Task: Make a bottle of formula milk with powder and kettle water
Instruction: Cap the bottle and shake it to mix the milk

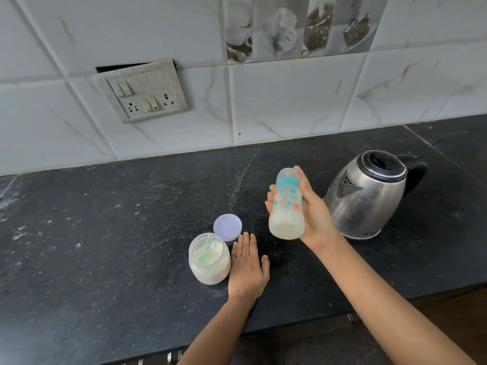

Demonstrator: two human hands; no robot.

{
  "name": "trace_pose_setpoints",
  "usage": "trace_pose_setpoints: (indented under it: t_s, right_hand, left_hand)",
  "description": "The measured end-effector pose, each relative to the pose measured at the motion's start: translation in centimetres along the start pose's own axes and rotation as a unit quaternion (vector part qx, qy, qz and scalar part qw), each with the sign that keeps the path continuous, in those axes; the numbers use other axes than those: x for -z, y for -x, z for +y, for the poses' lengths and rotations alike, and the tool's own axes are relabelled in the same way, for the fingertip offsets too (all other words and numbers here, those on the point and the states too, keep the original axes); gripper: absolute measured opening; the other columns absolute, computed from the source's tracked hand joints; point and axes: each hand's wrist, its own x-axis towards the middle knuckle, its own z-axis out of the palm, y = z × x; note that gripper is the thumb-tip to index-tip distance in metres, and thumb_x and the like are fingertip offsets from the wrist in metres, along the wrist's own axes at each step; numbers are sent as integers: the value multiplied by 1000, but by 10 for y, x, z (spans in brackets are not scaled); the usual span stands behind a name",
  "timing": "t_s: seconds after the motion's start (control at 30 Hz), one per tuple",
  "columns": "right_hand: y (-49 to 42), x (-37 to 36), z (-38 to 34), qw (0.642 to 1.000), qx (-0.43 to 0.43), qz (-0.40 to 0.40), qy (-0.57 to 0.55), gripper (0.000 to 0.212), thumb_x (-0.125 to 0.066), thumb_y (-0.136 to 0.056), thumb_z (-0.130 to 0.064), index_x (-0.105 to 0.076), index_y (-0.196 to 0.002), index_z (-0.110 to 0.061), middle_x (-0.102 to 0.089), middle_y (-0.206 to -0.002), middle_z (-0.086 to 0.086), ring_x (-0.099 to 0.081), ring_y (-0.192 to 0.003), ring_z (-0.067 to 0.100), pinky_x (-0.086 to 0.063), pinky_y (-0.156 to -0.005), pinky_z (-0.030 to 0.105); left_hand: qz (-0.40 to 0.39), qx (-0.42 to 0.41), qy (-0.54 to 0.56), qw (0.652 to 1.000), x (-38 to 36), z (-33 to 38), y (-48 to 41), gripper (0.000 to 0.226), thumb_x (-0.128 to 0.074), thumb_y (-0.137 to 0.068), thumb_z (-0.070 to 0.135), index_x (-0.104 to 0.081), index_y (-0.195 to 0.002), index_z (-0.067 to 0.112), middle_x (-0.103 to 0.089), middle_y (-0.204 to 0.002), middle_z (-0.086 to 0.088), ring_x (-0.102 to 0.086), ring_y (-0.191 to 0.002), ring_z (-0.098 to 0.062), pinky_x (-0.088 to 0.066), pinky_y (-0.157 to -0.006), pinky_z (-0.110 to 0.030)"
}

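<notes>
My right hand (pixel 313 209) grips a capped baby bottle (pixel 286 206) above the counter, tilted, with its teal collar pointing away and white milk pooled at its base. My left hand (pixel 247 270) lies flat on the black counter (pixel 105 233), fingers straight, just right of an open clear jar of white powder (pixel 209 260) with a green scoop (pixel 207 248) inside. The jar's lilac lid (pixel 227 227) lies on the counter behind it. A steel kettle (pixel 369 194) with a black lid and handle stands to the right of the bottle.
A tiled wall runs behind the counter, with a switch and socket panel (pixel 143 90) at the upper left. White powder specks dot the counter. The counter's front edge runs below my forearms, with drawer handles (pixel 175 356) under it.
</notes>
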Motion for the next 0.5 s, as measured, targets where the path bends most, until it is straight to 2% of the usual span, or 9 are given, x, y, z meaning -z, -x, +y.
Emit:
trace_pose_setpoints:
  t_s: [0.1, 0.2, 0.37, 0.5]
  right_hand:
    - [-2, -4, 1, 997, -8, 79, -6, 31, -50, -96, -31, -49, -119, -11, -56, -109, 18, -64, -92, 32, -52, -83, 55]
    - [-2, -5, 1, 988, -37, 148, -32, 24, -43, -102, -30, -47, -111, -8, -54, -114, 23, -58, -100, 40, -44, -84, 62]
    - [-3, 0, 1, 980, -61, 173, -81, 26, -43, -102, -29, -43, -116, -6, -53, -115, 26, -55, -101, 44, -43, -85, 62]
    - [-1, -1, 0, 978, -62, 178, -84, 24, -43, -103, -28, -45, -107, -5, -53, -112, 26, -55, -99, 44, -42, -86, 63]
  left_hand:
    - [12, -1, 7, 1000, 0, 0, 0, 74, -9, -91, 45, -22, -151, 4, -17, -159, -14, -9, -149, -23, 7, -116, -33]
    - [6, -2, 12, 1000, 0, 0, 1, 73, -10, -92, 45, -20, -152, 5, -15, -160, -13, -7, -149, -22, 7, -116, -32]
    - [6, -1, 5, 1000, 0, 0, 1, 74, -7, -91, 46, -18, -152, 5, -13, -160, -13, -5, -149, -23, 8, -116, -32]
    - [0, -2, -4, 1000, 0, 0, 0, 76, -2, -89, 46, -12, -153, 6, -8, -161, -11, 0, -149, -21, 11, -116, -31]
